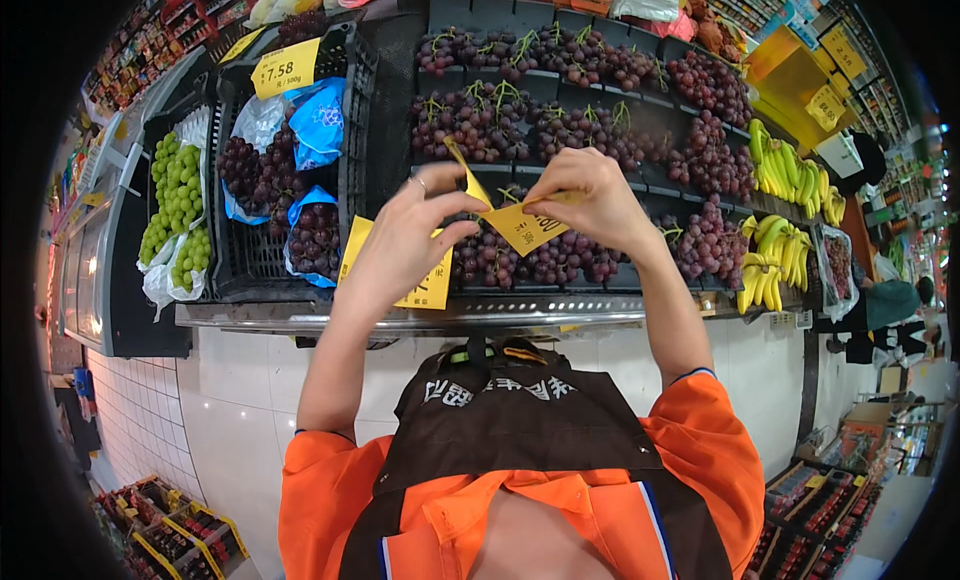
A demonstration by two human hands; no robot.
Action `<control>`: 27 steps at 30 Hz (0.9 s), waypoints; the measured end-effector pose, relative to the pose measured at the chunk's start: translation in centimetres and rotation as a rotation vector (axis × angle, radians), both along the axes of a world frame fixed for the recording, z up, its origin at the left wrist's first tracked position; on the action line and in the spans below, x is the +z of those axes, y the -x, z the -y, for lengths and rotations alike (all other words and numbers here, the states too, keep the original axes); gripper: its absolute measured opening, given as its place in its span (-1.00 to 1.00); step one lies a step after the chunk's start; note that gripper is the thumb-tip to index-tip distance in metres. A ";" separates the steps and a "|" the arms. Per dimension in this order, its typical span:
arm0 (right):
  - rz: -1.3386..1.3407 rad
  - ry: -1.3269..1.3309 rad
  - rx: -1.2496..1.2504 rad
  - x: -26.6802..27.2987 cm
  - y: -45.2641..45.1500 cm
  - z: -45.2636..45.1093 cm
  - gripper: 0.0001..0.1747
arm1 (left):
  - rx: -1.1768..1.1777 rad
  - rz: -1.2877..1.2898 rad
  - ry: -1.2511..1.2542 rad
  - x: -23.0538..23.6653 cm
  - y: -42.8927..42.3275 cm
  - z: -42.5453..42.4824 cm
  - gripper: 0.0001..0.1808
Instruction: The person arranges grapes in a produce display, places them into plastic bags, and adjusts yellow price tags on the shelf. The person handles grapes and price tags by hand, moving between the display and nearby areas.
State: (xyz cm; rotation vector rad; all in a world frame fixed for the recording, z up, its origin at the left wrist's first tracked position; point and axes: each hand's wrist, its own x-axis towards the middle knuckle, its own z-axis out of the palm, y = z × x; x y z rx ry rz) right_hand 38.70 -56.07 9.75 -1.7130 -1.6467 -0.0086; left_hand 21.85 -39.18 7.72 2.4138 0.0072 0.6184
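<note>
Above the front row of red grapes (574, 257), both hands meet at a yellow paper price sign (517, 231). My right hand (592, 197) pinches its upper right part between thumb and fingers. My left hand (420, 231) has thumb and forefinger at a second yellow piece (466, 171), which stands up edge-on and touches the sign's left corner; whether the two are one folded sheet, I cannot tell. Partly hidden behind my left wrist, another yellow price sign (431, 287) hangs at the display's front edge.
A metal rail (510, 310) runs along the stand's front. Left are a black plastic crate (270, 272) of dark grapes in blue bags, its yellow price sign (286, 68), and green grapes (176, 197). Bananas (776, 257) lie to the right, with a person (892, 306) farther off.
</note>
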 end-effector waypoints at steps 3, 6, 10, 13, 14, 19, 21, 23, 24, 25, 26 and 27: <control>-0.353 0.141 0.050 -0.2 -0.5 -0.4 -0.83 | -0.138 0.173 -0.197 1.1 -1.3 -1.8 -0.80; -0.328 0.195 0.069 0.4 -0.4 -0.7 -0.78 | -0.237 -0.274 0.395 1.7 -1.5 -2.0 -0.81; -0.320 0.153 0.265 0.9 0.3 -1.6 -0.76 | -0.275 -0.321 0.534 2.4 -1.8 -1.0 -0.80; -0.414 0.239 0.254 1.3 0.6 -1.5 -0.76 | -0.224 -0.387 0.556 2.4 -1.6 -1.3 -0.79; -0.398 0.243 0.249 1.3 0.7 -1.5 -0.77 | -0.247 -0.391 0.565 2.5 -1.6 -1.2 -0.79; -0.362 0.195 0.250 0.9 1.0 -1.7 -0.80 | -0.276 -0.310 0.406 2.5 -1.6 -1.1 -0.79; -0.349 0.206 0.187 1.0 1.2 -1.6 -0.81 | -0.257 -0.269 0.392 2.5 -1.5 -0.9 -0.79; -0.339 0.176 0.144 0.9 1.3 -1.6 -0.82 | -0.225 -0.246 0.401 2.5 -1.4 -0.7 -0.79; -0.334 0.140 0.130 0.6 1.4 -1.5 -0.83 | -0.217 -0.233 0.463 2.3 -1.3 -0.6 -0.80; -0.329 0.104 0.116 0.3 1.4 -1.5 -0.83 | -0.209 -0.219 0.525 2.0 -1.3 -0.5 -0.81; -0.350 0.094 0.110 0.0 1.4 -1.4 -0.83 | -0.200 -0.205 0.586 1.6 -1.3 -0.4 -0.81; -0.371 0.085 0.107 -0.4 1.3 -1.4 -0.82 | -0.187 -0.174 0.571 1.2 -1.3 -0.5 -0.82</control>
